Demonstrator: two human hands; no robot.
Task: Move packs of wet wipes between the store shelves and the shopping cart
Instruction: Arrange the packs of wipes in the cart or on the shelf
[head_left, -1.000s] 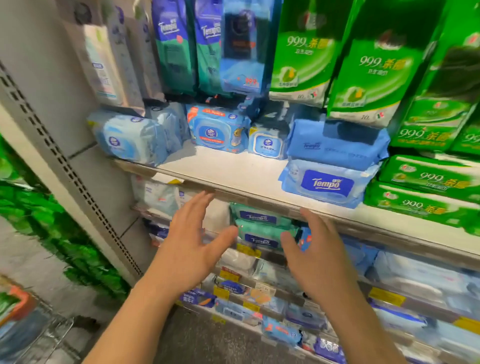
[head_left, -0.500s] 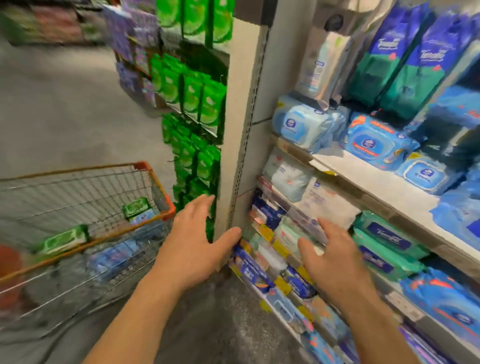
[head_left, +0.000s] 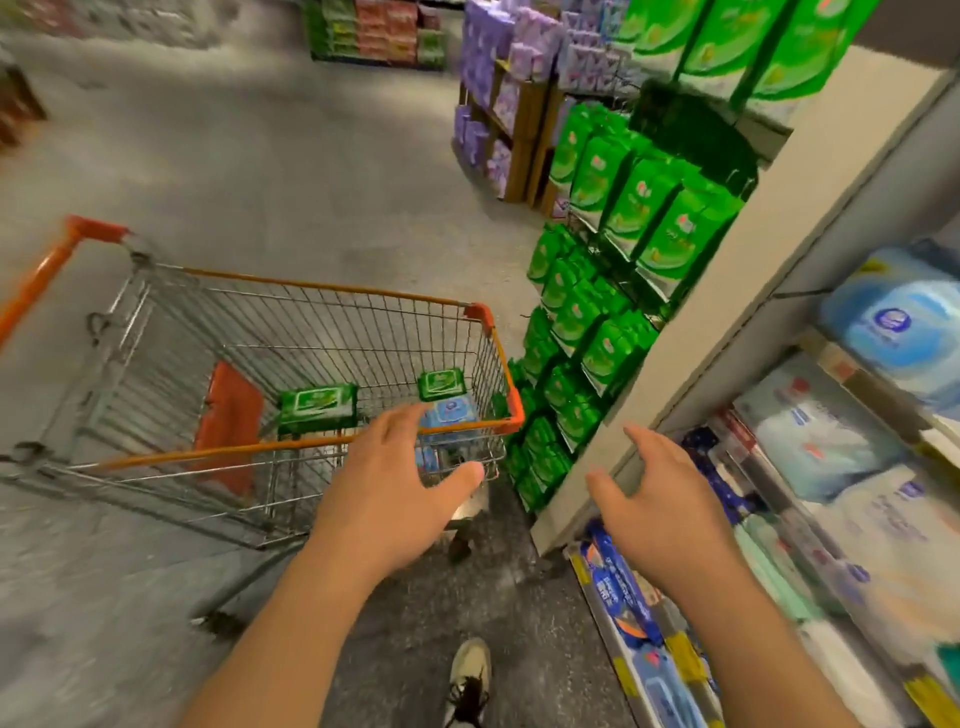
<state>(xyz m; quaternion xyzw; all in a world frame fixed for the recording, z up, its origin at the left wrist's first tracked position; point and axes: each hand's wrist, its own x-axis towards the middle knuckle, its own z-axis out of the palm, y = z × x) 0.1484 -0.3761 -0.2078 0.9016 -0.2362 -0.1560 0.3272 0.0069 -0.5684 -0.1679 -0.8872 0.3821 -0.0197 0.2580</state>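
Note:
A wire shopping cart (head_left: 291, 447) with an orange rim stands to my left. Inside it lie a green pack of wet wipes (head_left: 318, 406), a second green pack (head_left: 441, 383) and a blue pack (head_left: 451, 415) under that one. My left hand (head_left: 395, 483) hovers over the cart's near right corner, fingers spread, holding nothing. My right hand (head_left: 657, 506) is empty too, fingers loosely spread, in front of the shelf end post (head_left: 727, 291). Store shelves (head_left: 852, 395) on the right hold blue and white wipe packs (head_left: 898, 317).
Green packs (head_left: 623, 249) hang on the shelf end beyond the post. Purple packs (head_left: 498, 78) fill a display farther back. Grey aisle floor lies behind the cart. My shoe (head_left: 467, 680) shows at the bottom, between cart and shelves.
My view has swung left from the shelves to the cart. Both empty hands have come away from the shelf, and the left one is now over the cart's corner.

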